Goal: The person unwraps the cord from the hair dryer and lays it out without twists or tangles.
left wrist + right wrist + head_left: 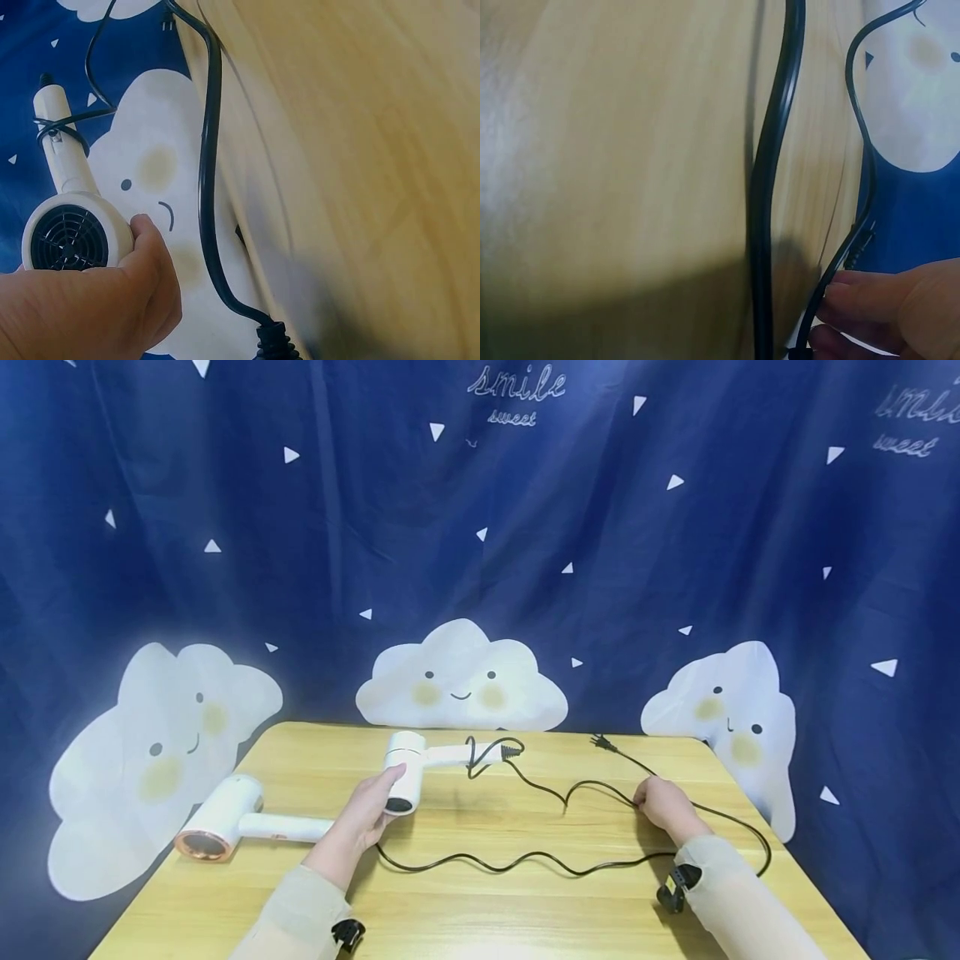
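Note:
My left hand grips a white hair dryer by its barrel, above the table. In the left wrist view, its dark round grille shows beside the thumb. A black cord loops around that dryer's handle. From there the cord runs right to my right hand. Thumb and fingers of that hand pinch the cord close to the tabletop. A two-prong plug lies beyond the right hand; which cord it belongs to is hard to tell.
On the table's left side lies a second white hair dryer with a copper-coloured rim, its handle partly behind my left hand. A black cord crosses the wooden table and curves around at right. A blue cloud-print curtain hangs behind.

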Demonstrator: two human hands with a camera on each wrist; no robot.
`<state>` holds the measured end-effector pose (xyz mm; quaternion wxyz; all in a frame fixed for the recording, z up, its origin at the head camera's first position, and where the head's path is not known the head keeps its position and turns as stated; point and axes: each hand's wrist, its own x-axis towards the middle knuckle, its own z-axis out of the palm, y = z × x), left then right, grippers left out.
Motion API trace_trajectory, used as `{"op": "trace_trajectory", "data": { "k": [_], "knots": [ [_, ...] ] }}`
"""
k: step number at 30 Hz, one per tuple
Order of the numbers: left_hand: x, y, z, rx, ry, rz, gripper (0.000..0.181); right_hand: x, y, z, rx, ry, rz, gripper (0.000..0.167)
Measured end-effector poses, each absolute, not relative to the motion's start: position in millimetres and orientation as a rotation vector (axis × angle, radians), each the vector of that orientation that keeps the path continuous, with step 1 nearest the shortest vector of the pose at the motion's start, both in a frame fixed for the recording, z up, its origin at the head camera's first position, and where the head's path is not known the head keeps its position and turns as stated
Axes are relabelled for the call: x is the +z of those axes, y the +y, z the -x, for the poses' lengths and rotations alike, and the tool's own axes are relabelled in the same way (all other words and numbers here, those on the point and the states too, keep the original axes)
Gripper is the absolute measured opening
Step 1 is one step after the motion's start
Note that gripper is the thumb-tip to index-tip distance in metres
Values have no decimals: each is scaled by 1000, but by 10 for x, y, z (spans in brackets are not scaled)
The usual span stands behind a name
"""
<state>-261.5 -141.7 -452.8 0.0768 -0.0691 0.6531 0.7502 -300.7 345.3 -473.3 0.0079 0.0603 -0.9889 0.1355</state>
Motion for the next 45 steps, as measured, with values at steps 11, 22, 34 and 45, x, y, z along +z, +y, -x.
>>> {"op": "trace_trajectory", "data": {
  "k": [11,22,34,45],
  "knots": [
    [-4524,-1394,2607,2247,1963,200,61,-4635,3385,2955,400,-3047,-252,9],
    [-4542,-1373,2587,2267,1929,192,60,-4443,2995,2912,465,-2956,-403,7],
    [-4551,-1344,2586,2275,1920,186,59,-4299,2560,2980,964,-2800,-529,16],
    [-4559,-1347,2570,2291,1902,183,60,-4225,2279,2995,1122,-2732,-644,20]
  ]
}}
